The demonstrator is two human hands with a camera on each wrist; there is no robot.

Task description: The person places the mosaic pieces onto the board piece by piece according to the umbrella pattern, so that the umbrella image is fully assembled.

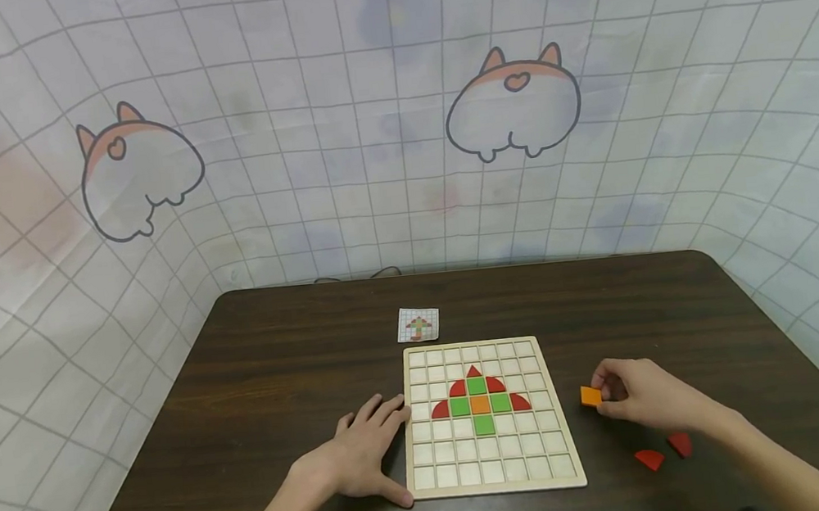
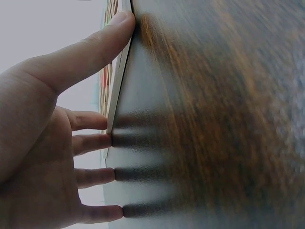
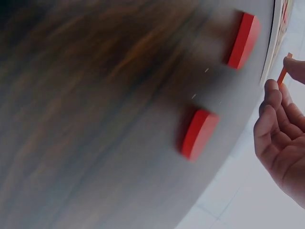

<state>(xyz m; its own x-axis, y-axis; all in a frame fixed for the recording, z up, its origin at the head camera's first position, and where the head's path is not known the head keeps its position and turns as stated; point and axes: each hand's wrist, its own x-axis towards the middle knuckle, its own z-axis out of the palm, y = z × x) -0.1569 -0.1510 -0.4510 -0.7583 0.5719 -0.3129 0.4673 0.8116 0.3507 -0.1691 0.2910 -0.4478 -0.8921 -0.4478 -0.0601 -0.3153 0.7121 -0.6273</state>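
Observation:
A square grid board (image 1: 447, 476) lies on the table, with red, green and orange tiles set in an arrow-like pattern at its middle. My left hand (image 1: 360, 456) rests at the board's left edge, fingers spread; in the left wrist view the thumb (image 2: 86, 59) touches that edge and the fingertips reach the tabletop. To the right of the board, my right hand (image 1: 633, 390) pinches an orange square tile (image 1: 590, 396) between thumb and fingers, also seen edge-on as a thin orange tile (image 3: 284, 71) in the right wrist view.
Two red quarter-round pieces, one nearer the board (image 1: 650, 459) and one farther right (image 1: 680, 445), lie on the dark wood table (image 1: 277, 342) below my right wrist. A small pattern card (image 1: 418, 324) sits behind the board. A grid-print curtain surrounds the table.

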